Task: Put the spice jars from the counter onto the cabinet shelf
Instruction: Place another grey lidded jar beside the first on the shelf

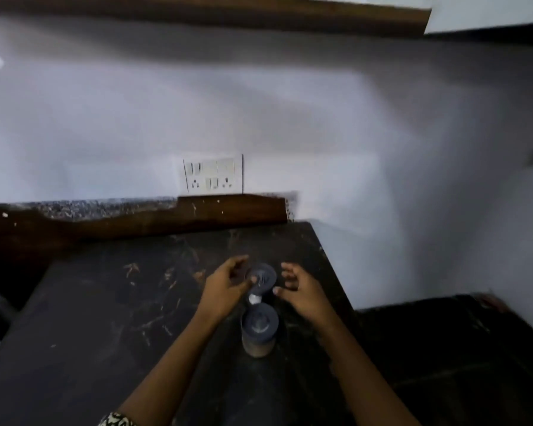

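Two small clear spice jars with grey lids stand on the dark scuffed counter [105, 318], lower centre of the frame. The far jar [260, 276] sits between my grips. The near jar [259, 332], just below it in the frame, holds pale brown powder. I judge both light, rigid and a little slick, so I'd take hold round the body under the lid, not by the lid alone. My left grip [225, 287] is spread, fingers loosely curved, thumb at the far jar's lid edge; blur hides whether it touches. My right grip [302, 290] is likewise spread just beside that jar, holding nothing. A brown wooden cabinet edge [259, 16] runs along the top.
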Demonstrator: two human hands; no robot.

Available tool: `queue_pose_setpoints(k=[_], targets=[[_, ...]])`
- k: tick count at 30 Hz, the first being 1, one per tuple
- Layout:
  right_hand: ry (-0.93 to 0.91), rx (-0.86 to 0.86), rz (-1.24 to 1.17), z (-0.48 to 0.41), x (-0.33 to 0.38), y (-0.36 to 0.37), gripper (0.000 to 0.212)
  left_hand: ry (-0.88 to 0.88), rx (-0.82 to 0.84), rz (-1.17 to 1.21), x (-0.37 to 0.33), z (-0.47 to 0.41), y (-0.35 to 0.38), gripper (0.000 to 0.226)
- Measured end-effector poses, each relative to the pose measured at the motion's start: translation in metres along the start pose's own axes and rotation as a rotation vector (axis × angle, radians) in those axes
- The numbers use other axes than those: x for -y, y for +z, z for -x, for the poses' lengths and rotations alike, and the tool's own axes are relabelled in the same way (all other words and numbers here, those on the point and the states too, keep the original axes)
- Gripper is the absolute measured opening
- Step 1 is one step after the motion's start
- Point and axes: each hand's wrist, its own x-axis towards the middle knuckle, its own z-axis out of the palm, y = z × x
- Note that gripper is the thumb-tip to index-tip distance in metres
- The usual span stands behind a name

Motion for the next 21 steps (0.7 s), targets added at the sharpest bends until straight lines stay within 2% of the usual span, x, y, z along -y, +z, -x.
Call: queue_pose_setpoints(k=[4, 7, 9, 14, 21], targets=[[0.185, 0.15, 0.066, 0.008, -0.057, 0.029, 0.075, -0.238, 0.255, -0.005, 0.063, 0.022, 0.026, 0.077], [0.208, 0.213, 0.024, 0.009, -0.084, 0.046, 0.103, -0.238, 0.355, 0.03, 0.083, 0.033, 0.039, 0.088], [0.225, 0.22, 0.005, 0.009, -0.089, 0.055, 0.104, -0.25, 0.36, 0.054, 0.088, 0.036, 0.049, 0.091], [0.242, 0.188, -0.013, 0.001, -0.089, 0.063, 0.097, -0.335, 0.253, 0.104, 0.093, 0.038, 0.065, 0.089], [0.193, 0.202, 0.0, 0.01, -0.069, 0.046, 0.088, -0.252, 0.224, 0.113, 0.078, 0.046, 0.042, 0.075]])
